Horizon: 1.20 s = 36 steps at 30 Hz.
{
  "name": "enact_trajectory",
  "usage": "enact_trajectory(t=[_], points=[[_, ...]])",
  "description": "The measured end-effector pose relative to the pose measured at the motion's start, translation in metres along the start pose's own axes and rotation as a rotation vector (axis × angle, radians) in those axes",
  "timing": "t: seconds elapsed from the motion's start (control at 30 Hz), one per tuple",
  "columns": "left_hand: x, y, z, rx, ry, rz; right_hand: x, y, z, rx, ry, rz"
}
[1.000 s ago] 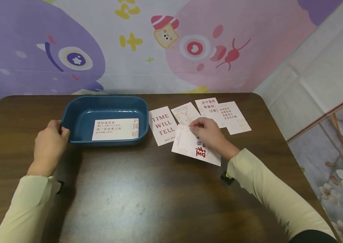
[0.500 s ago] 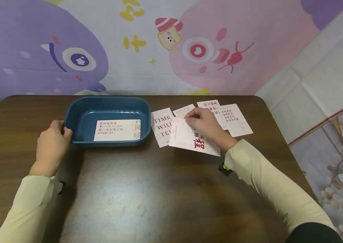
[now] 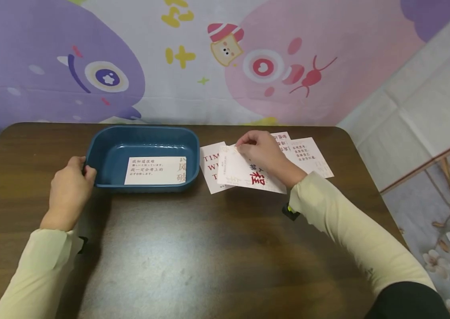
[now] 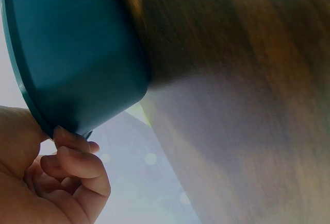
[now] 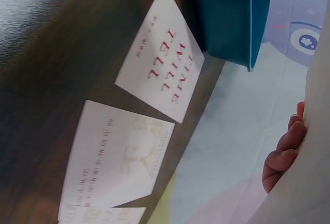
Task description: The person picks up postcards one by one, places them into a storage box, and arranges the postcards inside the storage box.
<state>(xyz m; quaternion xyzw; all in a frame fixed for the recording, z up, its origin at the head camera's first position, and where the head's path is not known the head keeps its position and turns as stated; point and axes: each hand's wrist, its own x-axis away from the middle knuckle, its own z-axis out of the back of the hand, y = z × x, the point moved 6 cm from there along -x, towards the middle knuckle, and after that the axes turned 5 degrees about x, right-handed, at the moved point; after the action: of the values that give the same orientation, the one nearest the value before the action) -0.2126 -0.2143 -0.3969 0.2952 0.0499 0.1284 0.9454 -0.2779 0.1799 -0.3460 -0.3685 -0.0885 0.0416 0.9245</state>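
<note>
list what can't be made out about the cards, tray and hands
Head: some print on the held card, under the right hand.
Head: part of the TIME WILL TELL card, behind the held card.
Right wrist: rest of the lowest card, past the picture's bottom edge.
Left wrist: inside of the tray, behind its wall.
</note>
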Motion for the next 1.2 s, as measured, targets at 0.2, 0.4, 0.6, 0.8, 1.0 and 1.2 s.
enact_trajectory(t=[0.2, 0.4, 0.6, 0.8, 1.0, 1.2], points=[[0.000, 0.000, 0.001, -0.001, 0.001, -0.009, -0.005, -0.010, -0.001, -0.008, -0.018, -0.009], [0.000, 0.000, 0.001, -0.004, -0.009, -0.004, -0.010, -0.018, -0.002, 0.021, -0.041, -0.005], [0.000, 0.000, 0.001, -0.002, -0.003, -0.010, -0.015, -0.029, -0.005, 0.036, -0.068, 0.022], [0.000, 0.001, 0.002, -0.002, -0.003, -0.004, -0.021, -0.044, -0.007, 0.051, -0.077, 0.064], [0.000, 0.001, 0.002, 0.000, -0.002, -0.013, -0.026, -0.054, -0.010, 0.050, -0.089, 0.076], [0.000, 0.000, 0.001, 0.003, -0.014, -0.003, -0.031, -0.063, -0.013, 0.059, -0.092, 0.097]])
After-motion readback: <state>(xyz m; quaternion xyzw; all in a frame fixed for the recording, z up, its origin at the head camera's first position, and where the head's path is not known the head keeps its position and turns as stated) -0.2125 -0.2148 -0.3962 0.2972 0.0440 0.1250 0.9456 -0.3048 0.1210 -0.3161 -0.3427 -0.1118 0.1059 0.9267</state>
